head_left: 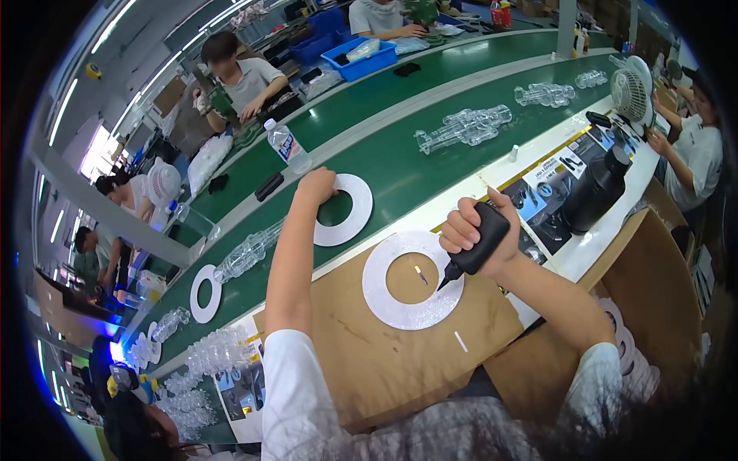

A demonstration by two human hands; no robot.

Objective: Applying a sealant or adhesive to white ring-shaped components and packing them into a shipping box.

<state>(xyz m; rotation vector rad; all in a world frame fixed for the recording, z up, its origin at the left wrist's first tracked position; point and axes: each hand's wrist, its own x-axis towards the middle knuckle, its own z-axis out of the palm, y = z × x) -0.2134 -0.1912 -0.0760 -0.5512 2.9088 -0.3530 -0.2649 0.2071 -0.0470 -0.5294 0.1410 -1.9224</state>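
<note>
My right hand [503, 238] is wrapped round a black squeeze bottle [481, 244], tilted with its thin nozzle pointing down. The nozzle tip is at the inner right part of a flat white ring [378, 288], whose surface has shiny wet-looking spots. That ring lies on a brown cardboard sheet [369, 369] in front of me. Farther off, my left hand [317, 186] is closed on the upper left edge of a second white ring [361, 203] over the green conveyor belt [400, 180]; its fingertips are partly hidden. A small pen-like piece [420, 274] shows inside the nearer ring's hole.
Clear plastic pieces [469, 129] and another white ring [206, 296] lie along the belt. A water bottle [287, 146] stands beyond my left hand. At right are a large black bottle [596, 192] and a fan [632, 91]. Several people work around the line.
</note>
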